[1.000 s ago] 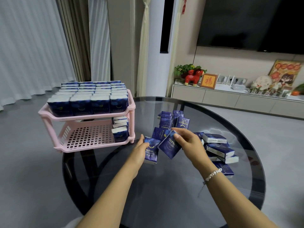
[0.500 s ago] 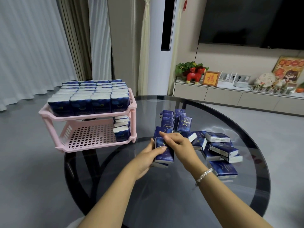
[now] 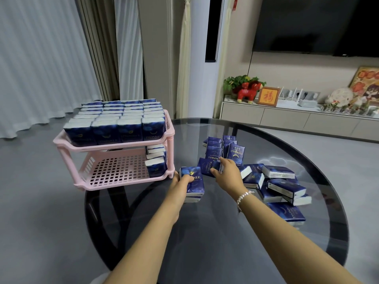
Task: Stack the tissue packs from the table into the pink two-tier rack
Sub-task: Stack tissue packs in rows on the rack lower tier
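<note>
A person's left hand [image 3: 180,184] grips a small stack of blue packs [image 3: 192,182] above the round glass table [image 3: 205,253], just off the pink rack's [image 3: 114,145] right front leg. The right hand [image 3: 226,171] closes on another pack [image 3: 207,167] in the loose pile [image 3: 281,186] toward the table's right edge. The rack's top tier is full; a few packs [image 3: 156,160] line the lower tier's right edge.

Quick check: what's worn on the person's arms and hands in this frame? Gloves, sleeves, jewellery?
No gloves: left hand and right hand are both bare. Forearms are bare too, no sleeves in view. The only item worn is a bead bracelet, white and pearl-like, on the right wrist. No rings or watch visible.
</note>
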Tool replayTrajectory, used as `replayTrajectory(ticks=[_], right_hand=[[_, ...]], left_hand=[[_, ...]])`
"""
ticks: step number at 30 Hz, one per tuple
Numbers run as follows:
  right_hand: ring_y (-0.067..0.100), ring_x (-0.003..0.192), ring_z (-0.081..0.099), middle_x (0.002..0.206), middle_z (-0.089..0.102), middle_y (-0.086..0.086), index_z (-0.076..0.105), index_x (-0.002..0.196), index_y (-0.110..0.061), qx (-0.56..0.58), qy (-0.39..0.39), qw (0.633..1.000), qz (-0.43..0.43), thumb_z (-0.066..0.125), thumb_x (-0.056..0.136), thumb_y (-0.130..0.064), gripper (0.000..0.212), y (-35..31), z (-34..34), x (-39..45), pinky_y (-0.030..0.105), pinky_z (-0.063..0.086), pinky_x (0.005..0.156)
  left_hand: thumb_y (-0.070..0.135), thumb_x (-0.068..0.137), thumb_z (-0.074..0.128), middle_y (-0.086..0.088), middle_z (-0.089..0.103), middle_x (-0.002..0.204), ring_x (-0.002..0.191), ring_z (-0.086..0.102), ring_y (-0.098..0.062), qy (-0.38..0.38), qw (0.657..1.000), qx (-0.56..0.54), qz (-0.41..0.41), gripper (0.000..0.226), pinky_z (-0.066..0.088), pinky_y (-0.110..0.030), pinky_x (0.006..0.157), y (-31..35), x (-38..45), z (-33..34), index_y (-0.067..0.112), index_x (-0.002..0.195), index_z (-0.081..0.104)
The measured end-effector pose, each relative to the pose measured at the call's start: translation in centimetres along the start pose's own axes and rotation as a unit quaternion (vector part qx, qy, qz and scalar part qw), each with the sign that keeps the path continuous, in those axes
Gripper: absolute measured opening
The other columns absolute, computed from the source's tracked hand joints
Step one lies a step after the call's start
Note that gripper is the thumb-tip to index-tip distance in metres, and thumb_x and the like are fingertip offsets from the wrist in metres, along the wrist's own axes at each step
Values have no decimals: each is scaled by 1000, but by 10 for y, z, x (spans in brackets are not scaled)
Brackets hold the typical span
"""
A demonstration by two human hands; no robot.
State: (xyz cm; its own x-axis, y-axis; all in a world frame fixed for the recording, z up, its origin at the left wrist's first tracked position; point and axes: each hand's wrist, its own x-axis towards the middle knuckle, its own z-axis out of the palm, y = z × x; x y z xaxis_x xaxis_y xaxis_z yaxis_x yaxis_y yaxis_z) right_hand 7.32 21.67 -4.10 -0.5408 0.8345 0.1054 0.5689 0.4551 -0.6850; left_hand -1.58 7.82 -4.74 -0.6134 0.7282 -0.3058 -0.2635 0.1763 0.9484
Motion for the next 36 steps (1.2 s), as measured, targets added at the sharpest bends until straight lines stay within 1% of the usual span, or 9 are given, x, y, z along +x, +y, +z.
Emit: replayTrajectory(ticks=[2,6,10,18,22,26,31,34,36], right_hand=[[30,111,57,132,51,15,42,133,-6,17,3,1000,21,65,86,-23,55,-3,5,3,38,46,95],[28,106,58,121,58,10,45,126,-12,27,30,998,55,68,84,-23,49,-3,10,1,39,50,85],[16,90,58,99,60,-2,48,121,-18,110,75,990,49,67,84,-28,43,-6,2,-10,32,47,75],[11,89,63,100,69,2,67,103,-16,393,90,915,2,54,94,-13,16,-1,-23,-41,28,50,86],[-2,84,64,99,71,-3,70,98,-16,384,32,921,-53,53,93,-10,18,-11,-26,-54,10,48,75],[-1,88,64,94,71,-11,70,91,-24,326,13,941,-92,55,93,-14,19,-20,-20,-58,14,46,81],[6,95,62,93,70,-12,74,97,-20,237,68,961,-125,58,91,-19,17,-29,-6,-61,22,46,86],[10,104,60,106,67,-4,66,114,-22,299,-3,950,-95,61,89,-24,26,-29,-6,-59,26,45,94],[19,115,58,122,62,2,50,134,-22,407,-158,900,-8,65,83,-36,55,-23,-7,-58,36,44,103]], left_hand=[[29,85,55,-6,68,104,93,62,-24,11,1000,-20,4,31,44,-41,95,0,1,-2,26,115,55],[44,66,60,-6,63,125,112,60,-25,11,1000,-7,6,77,42,-43,103,2,-1,-2,28,139,39],[30,84,59,-2,61,125,106,59,-18,17,999,-5,35,60,43,-30,82,5,-1,-5,31,140,38],[56,74,66,19,24,153,140,32,-12,-55,998,37,16,97,22,-39,118,7,-4,-7,43,150,7],[43,93,51,17,15,157,144,20,-10,-101,993,41,34,71,16,-35,115,5,-8,-6,44,149,6],[46,93,50,14,28,154,139,32,-9,-134,990,8,48,63,22,-32,116,5,-11,-4,43,147,19],[63,56,76,7,38,150,132,45,-12,-167,984,-41,41,112,33,-38,113,4,-12,-4,33,150,23],[32,71,79,12,41,142,117,56,-10,-132,990,-31,50,99,44,-29,100,2,-12,-14,30,150,20],[26,68,81,7,41,146,115,59,-12,-114,991,-40,52,105,49,-26,90,3,-9,-26,26,152,17]])
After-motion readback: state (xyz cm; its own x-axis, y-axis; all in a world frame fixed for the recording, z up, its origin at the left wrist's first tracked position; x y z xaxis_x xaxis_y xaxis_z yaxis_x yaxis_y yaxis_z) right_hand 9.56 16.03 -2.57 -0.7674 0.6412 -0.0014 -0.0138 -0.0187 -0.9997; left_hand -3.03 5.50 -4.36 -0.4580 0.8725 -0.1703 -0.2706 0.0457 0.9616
